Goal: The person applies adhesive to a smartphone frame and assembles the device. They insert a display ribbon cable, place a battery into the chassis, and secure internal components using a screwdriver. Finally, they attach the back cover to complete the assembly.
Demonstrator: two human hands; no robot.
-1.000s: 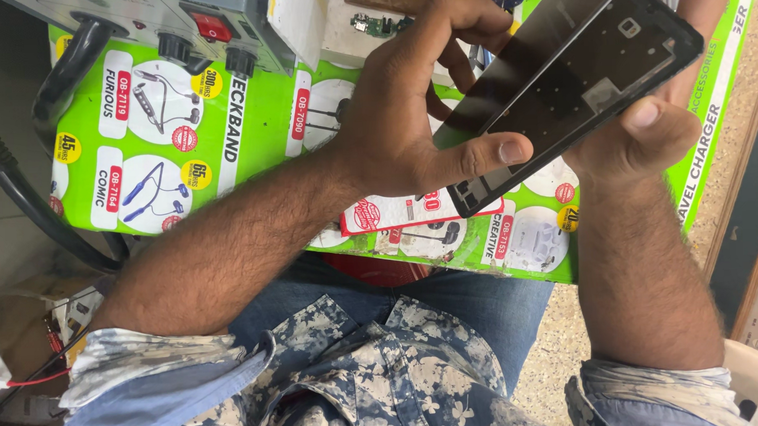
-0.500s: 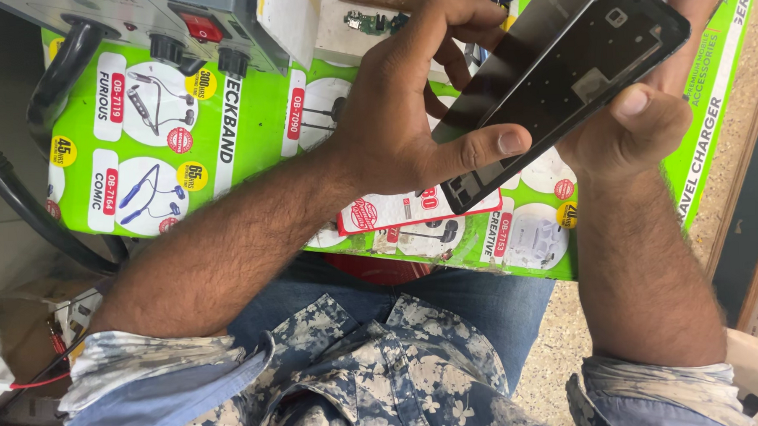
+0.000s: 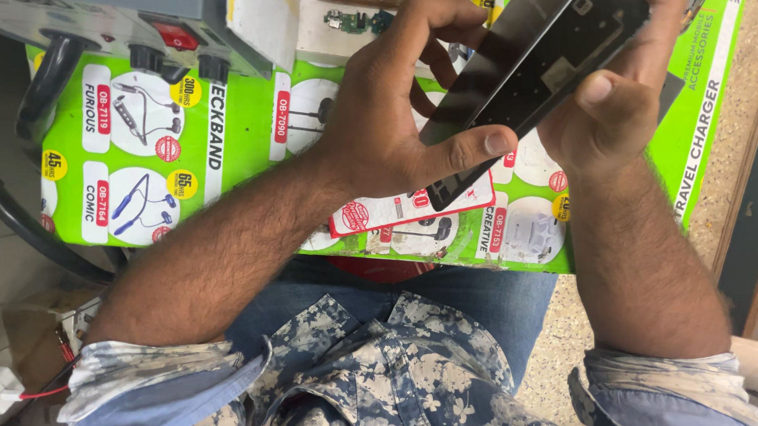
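Your left hand (image 3: 384, 120) and right hand (image 3: 611, 117) clamp dark phone panel (image 3: 534, 73) above green-matted worktop (image 3: 235, 168); fingers closed on both long edges, long axis slanting up-right, left thumb across lower end.

Rolled floral-camouflage shirt sleeves (image 3: 149, 372) — pale blue lining — blue jeans (image 3: 449, 299).

Phone panel (image 3: 541, 56): dark, glossy, smooth. Green mat (image 3: 250, 133): glossy printed sheet. Shirt (image 3: 376, 381): matt cloth.
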